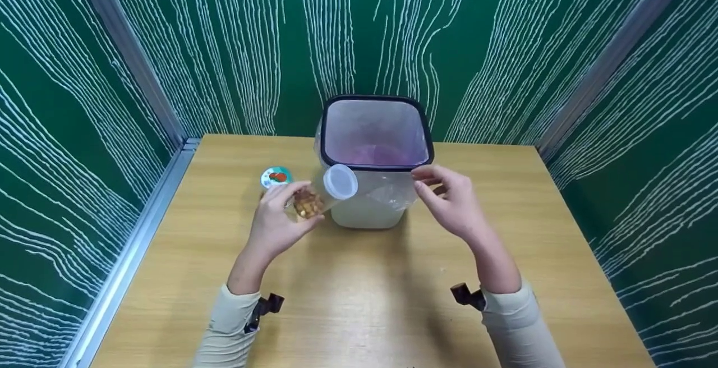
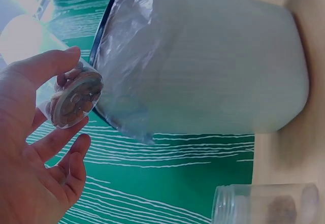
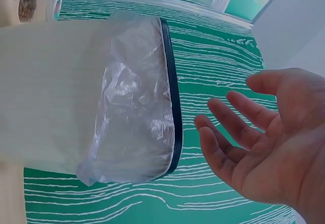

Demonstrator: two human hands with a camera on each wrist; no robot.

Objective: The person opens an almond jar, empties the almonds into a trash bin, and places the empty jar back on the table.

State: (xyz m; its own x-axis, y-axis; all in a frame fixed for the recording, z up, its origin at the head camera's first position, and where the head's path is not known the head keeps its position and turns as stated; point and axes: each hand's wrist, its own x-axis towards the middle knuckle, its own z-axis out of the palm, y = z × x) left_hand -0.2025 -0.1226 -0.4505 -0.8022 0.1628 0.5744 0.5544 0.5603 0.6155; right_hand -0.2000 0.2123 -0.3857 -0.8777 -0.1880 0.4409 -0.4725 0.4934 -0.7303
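Note:
My left hand (image 1: 275,222) grips a clear plastic jar (image 1: 321,195), thumb and fingers around its lower end. Brown nut-like pieces (image 1: 308,204) lie at the bottom of the jar, and its whitish, translucent top end (image 1: 341,182) tilts toward the trash bin (image 1: 367,217). That bin is pale with a black rim, and a thin clear bag (image 2: 134,41) lines it and folds over the outside. By the bin's front right corner, my right hand (image 1: 455,202) hovers with loosely bent fingers and nothing in it; the right wrist view shows it apart from the rim (image 3: 173,97).
Left of the bin stands a second clear jar (image 2: 259,203) with brown contents; its teal lid (image 1: 276,176) bears a red picture. The wooden table (image 1: 359,300) meets green, white-streaked walls (image 1: 314,31) at the back and sides, with metal posts (image 1: 132,48) at the corners.

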